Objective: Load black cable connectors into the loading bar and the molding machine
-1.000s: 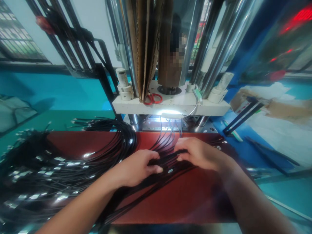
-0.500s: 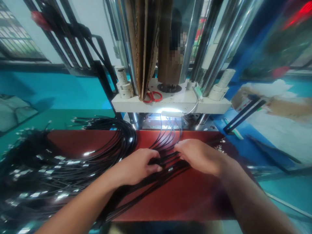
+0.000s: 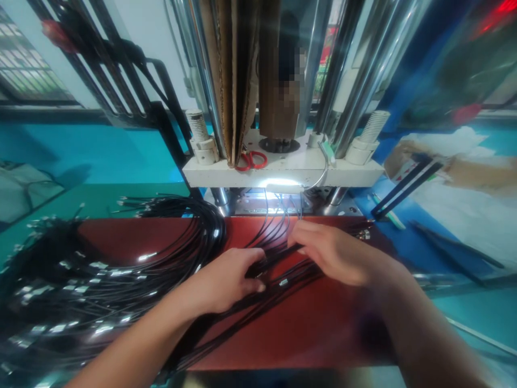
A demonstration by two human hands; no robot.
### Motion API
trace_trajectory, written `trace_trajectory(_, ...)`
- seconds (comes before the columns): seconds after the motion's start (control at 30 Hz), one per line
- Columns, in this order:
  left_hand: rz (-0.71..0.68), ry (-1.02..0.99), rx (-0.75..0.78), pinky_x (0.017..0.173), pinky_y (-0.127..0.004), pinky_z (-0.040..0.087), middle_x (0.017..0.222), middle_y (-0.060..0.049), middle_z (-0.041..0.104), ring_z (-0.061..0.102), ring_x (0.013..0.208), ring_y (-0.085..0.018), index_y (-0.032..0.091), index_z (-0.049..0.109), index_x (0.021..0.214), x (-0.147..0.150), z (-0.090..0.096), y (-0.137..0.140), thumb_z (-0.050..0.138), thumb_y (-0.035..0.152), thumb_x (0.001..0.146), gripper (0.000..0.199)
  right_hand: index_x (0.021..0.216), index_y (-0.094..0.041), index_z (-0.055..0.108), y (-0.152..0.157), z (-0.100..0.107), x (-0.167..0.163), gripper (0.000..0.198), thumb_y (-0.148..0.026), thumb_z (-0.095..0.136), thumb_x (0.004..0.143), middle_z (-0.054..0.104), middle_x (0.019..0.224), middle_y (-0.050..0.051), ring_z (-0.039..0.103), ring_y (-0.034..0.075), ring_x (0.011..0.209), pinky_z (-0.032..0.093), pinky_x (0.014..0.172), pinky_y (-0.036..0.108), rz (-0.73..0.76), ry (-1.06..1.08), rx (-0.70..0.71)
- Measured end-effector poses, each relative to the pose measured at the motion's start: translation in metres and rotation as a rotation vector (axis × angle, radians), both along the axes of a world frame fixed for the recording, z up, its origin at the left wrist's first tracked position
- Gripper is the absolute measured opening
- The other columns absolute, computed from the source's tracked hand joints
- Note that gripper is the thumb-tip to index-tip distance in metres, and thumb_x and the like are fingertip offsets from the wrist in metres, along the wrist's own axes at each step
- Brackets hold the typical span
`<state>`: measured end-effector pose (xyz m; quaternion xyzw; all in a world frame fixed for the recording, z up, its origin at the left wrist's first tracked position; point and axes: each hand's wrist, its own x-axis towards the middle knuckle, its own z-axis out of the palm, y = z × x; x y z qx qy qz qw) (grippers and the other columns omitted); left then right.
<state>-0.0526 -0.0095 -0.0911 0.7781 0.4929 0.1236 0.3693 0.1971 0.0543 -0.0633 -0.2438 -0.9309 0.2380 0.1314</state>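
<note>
Your right hand (image 3: 333, 253) just edged toward 12 o'clock, grip pinching thin glossy black cables (image 3: 283, 257), now bunched closer. Left hand (image 3: 222, 276), their 8 o'clock: curled round, closure unclear.

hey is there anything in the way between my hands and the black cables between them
Nothing visible stands in the way: your right hand holds some of the cables, and your left hand is curled at them, its grip unclear. The scissors lie beyond, on the white plate.
</note>
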Motion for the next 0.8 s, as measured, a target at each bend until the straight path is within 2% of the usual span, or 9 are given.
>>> trace_trajectory(0.13, 0.004, 0.018, 0.038, 0.061, -0.024, 0.031, 0.084, 0.005, 0.056, 0.049, 0.071, -0.013, 0.018, 0.056, 0.091, 0.000, 0.005, -0.001, 0.068, 0.015, 0.083, 0.016, 0.105, -0.017, 0.056, 0.000, 0.002, 0.001, 0.025, -0.009, 0.040, 0.089, 0.055, 0.105, 0.006, 0.052, 0.014, 0.090, 0.042, 0.081, 0.028, -0.012, -0.033, 0.002)
trace_trajectory(0.23, 0.026, -0.046, 0.001, 0.058, -0.023, 0.032, 0.079, 0.005, 0.055, 0.047, 0.067, -0.013, 0.018, 0.055, 0.090, -0.001, 0.008, 0.001, 0.067, 0.015, 0.081, 0.015, 0.106, -0.017, 0.056, 0.000, 0.001, 0.003, 0.026, -0.007, 0.040, 0.089, 0.055, 0.106, 0.004, 0.052, 0.013, 0.092, 0.042, 0.083, 0.027, -0.018, -0.033, 0.015)
trace_trajectory(0.37, 0.075, -0.365, -0.317, 0.057, -0.023, 0.039, 0.068, 0.002, 0.056, 0.053, 0.064, -0.017, 0.017, 0.048, 0.095, -0.004, 0.011, 0.003, 0.059, 0.018, 0.083, 0.016, 0.112, -0.019, 0.057, 0.003, -0.001, 0.004, 0.032, -0.006, 0.041, 0.088, 0.055, 0.109, 0.004, 0.053, 0.013, 0.097, 0.042, 0.089, 0.027, -0.036, 0.005, 0.058)
trace_trajectory(0.43, 0.096, -0.504, -0.446, 0.052, -0.022, 0.039, 0.063, 0.001, 0.056, 0.051, 0.056, -0.016, 0.016, 0.047, 0.096, -0.004, 0.012, 0.004, 0.055, 0.015, 0.083, 0.016, 0.115, -0.020, 0.057, 0.002, 0.001, 0.002, 0.032, -0.008, 0.043, 0.089, 0.056, 0.110, 0.004, 0.053, 0.013, 0.099, 0.042, 0.092, 0.027, -0.058, 0.031, 0.100)
trace_trajectory(0.57, 0.081, -0.695, -0.517, 0.041, -0.017, 0.022, 0.080, -0.005, 0.058, 0.037, 0.047, -0.006, 0.010, 0.053, 0.095, -0.003, 0.015, 0.006, 0.056, 0.015, 0.087, 0.009, 0.114, -0.020, 0.060, -0.008, 0.018, -0.001, 0.029, -0.015, 0.056, 0.086, 0.054, 0.117, 0.004, 0.050, 0.013, 0.108, 0.039, 0.097, 0.026, -0.159, 0.188, 0.197)
trace_trajectory(0.63, 0.069, -0.758, -0.543, 0.039, -0.018, 0.017, 0.079, -0.004, 0.055, 0.034, 0.045, -0.005, 0.009, 0.054, 0.092, -0.004, 0.015, 0.006, 0.056, 0.020, 0.093, 0.011, 0.109, -0.020, 0.063, -0.017, 0.028, -0.001, 0.027, -0.014, 0.060, 0.083, 0.057, 0.114, 0.004, 0.052, 0.014, 0.107, 0.041, 0.095, 0.027, -0.057, 0.326, 0.088)
trace_trajectory(0.67, 0.067, -0.781, -0.549, 0.039, -0.018, 0.016, 0.075, -0.002, 0.053, 0.034, 0.045, -0.005, 0.009, 0.055, 0.091, -0.004, 0.015, 0.007, 0.056, 0.022, 0.095, 0.013, 0.108, -0.020, 0.064, -0.021, 0.032, -0.001, 0.026, -0.014, 0.061, 0.083, 0.059, 0.111, 0.004, 0.054, 0.014, 0.104, 0.044, 0.092, 0.026, 0.059, 0.343, -0.036)
trace_trajectory(0.73, 0.066, -0.816, -0.551, 0.039, -0.019, 0.015, 0.069, -0.001, 0.048, 0.034, 0.045, -0.006, 0.009, 0.057, 0.094, -0.006, 0.015, 0.007, 0.056, 0.023, 0.097, 0.015, 0.109, -0.020, 0.065, -0.027, 0.034, -0.002, 0.027, -0.017, 0.062, 0.083, 0.061, 0.104, 0.004, 0.058, 0.011, 0.092, 0.048, 0.082, 0.023, 0.269, 0.228, -0.300)
trace_trajectory(0.8, 0.046, -0.850, -0.545, 0.039, -0.018, 0.016, 0.066, 0.000, 0.046, 0.035, 0.044, -0.006, 0.009, 0.058, 0.099, -0.008, 0.017, 0.007, 0.055, 0.023, 0.098, 0.014, 0.111, -0.022, 0.066, -0.029, 0.030, -0.004, 0.028, -0.022, 0.064, 0.082, 0.062, 0.100, 0.002, 0.057, 0.008, 0.080, 0.047, 0.070, 0.020, 0.287, 0.006, -0.403)
